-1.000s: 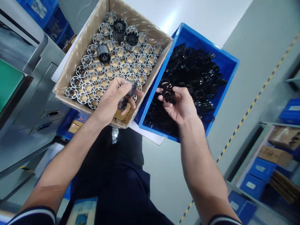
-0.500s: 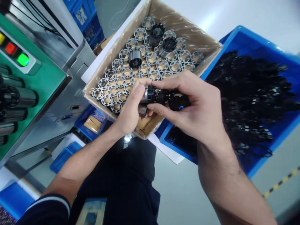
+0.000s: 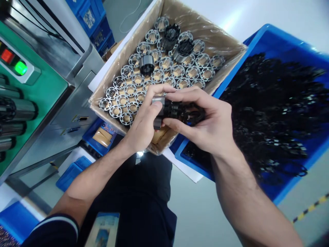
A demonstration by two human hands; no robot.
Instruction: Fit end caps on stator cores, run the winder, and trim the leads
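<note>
My left hand (image 3: 144, 125) is wrapped round a metal stator core (image 3: 158, 101), its thumb lying on the side. From the right, my right hand (image 3: 210, 118) pinches black plastic end rings (image 3: 194, 115), several of them, the foremost meeting the core's end. Whether that ring is fully seated is hidden by the fingers. Beneath both hands stands a cardboard box (image 3: 102, 111) lined with clear film, holding rows of bare stator cores (image 3: 177, 71). Lying on top of the rows are a few cores with black rings, such as the tilted capped core (image 3: 147, 65).
To the right, a blue bin (image 3: 280, 197) holds a heap of black plastic rings (image 3: 272, 113). On the left, a green-topped machine bench (image 3: 51, 80) carries cylindrical metal parts (image 3: 20, 108) and lit buttons. A small blue bin (image 3: 94, 139) sits low beside the box.
My right hand has shifted slightly left, closer to my left hand, and the black ring now sits against the core's end. The view has moved a little.
</note>
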